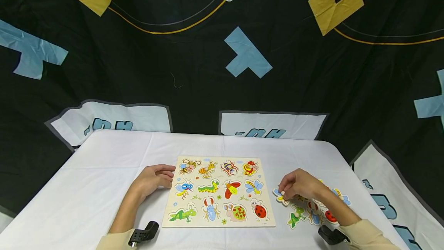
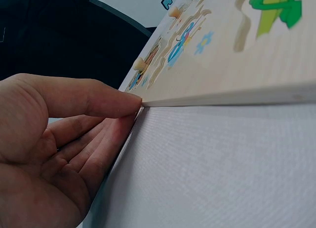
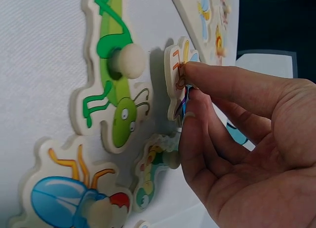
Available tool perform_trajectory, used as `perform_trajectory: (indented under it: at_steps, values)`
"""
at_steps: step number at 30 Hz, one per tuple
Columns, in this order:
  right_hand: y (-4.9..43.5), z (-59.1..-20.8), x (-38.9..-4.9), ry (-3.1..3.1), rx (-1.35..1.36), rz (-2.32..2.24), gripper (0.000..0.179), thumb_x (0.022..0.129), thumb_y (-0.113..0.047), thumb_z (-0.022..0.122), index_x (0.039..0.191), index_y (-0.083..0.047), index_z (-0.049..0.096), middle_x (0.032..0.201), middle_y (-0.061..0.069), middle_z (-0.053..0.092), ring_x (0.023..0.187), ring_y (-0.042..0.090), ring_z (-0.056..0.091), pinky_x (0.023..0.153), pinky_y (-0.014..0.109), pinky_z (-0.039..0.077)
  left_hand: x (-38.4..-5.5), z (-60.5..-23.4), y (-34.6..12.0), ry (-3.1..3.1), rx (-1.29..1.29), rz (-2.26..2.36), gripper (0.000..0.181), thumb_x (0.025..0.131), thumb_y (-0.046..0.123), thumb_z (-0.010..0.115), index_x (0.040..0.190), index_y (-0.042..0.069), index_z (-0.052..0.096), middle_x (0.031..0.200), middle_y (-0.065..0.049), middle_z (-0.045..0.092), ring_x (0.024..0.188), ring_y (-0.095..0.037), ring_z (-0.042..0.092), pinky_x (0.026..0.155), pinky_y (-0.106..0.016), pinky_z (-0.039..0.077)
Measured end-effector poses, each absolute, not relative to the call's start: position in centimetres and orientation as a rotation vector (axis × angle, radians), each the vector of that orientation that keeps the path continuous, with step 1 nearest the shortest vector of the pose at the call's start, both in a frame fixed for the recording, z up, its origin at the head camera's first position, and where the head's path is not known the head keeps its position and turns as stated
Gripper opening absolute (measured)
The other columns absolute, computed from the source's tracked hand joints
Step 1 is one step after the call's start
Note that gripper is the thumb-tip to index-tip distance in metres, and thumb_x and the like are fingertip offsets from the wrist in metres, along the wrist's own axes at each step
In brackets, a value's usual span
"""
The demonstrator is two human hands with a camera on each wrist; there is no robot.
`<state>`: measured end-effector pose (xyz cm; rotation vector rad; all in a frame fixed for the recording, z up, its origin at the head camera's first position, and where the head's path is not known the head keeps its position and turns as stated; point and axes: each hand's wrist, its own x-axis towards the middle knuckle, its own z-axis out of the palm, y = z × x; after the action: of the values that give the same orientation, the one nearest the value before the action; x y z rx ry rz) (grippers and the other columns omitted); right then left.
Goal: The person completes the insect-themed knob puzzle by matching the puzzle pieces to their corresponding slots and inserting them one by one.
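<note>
A flat wooden puzzle board [image 1: 218,225] with printed insects lies on the table. My left hand [image 1: 156,180] is at its left side; in the left wrist view the thumb tip [image 2: 131,103] touches the board's edge, the other fingers loosely bent below. My right hand [image 1: 300,185] pinches a small knobbed puzzle piece [image 3: 174,82] between thumb and fingertips, right of the board. The piece shows orange legs and some blue, and stands tilted in the right wrist view; the fingers hide its knob. Beside it lie a green grasshopper piece [image 3: 116,97] and a blue beetle piece [image 3: 59,198].
More knobbed pieces lie around and under my right hand, among them a ladybug piece [image 1: 330,216] and a winged, striped piece [image 1: 342,196]. A caterpillar piece [image 3: 148,181] is partly behind the fingers. A white cloth covers the table [image 1: 104,173]; a dark curtain [image 1: 194,88] hangs behind it.
</note>
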<state>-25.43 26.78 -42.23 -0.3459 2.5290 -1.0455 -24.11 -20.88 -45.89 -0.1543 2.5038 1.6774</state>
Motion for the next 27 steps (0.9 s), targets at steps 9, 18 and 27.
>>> perform_trajectory:
  at_steps: [9,18,27]
  values:
    - [26.0,-41.5,-26.1,2.515,-0.342,-1.048,0.014,0.075,-0.004,0.082,0.087,-0.005,0.075,0.069,0.001,0.062,0.066,0.017,0.056,0.063,0.035,0.047,-24.1,-45.9,-20.9,2.501,-0.155,1.676,0.062,0.069,-0.006,0.076,0.130,-0.006,0.063,0.107,-0.014,0.071,0.087,-0.016,0.067,0.074,-0.025,0.051]
    - [24.6,-41.0,-26.8,2.497,-0.383,-1.067,0.013,0.076,-0.002,0.079,0.088,-0.004,0.076,0.070,0.000,0.063,0.065,0.015,0.055,0.061,0.031,0.047,-24.1,-46.0,-21.0,2.503,-0.149,1.673,0.062,0.069,-0.006,0.076,0.130,-0.005,0.063,0.108,-0.014,0.071,0.088,-0.016,0.068,0.074,-0.025,0.051]
    - [22.9,-40.4,-27.4,2.480,-0.405,-1.122,0.014,0.076,-0.003,0.081,0.089,-0.003,0.076,0.072,0.002,0.065,0.065,0.015,0.056,0.063,0.034,0.049,-24.1,-46.0,-21.0,2.503,-0.152,1.674,0.062,0.069,-0.006,0.076,0.130,-0.005,0.063,0.108,-0.014,0.071,0.088,-0.015,0.067,0.074,-0.025,0.051]
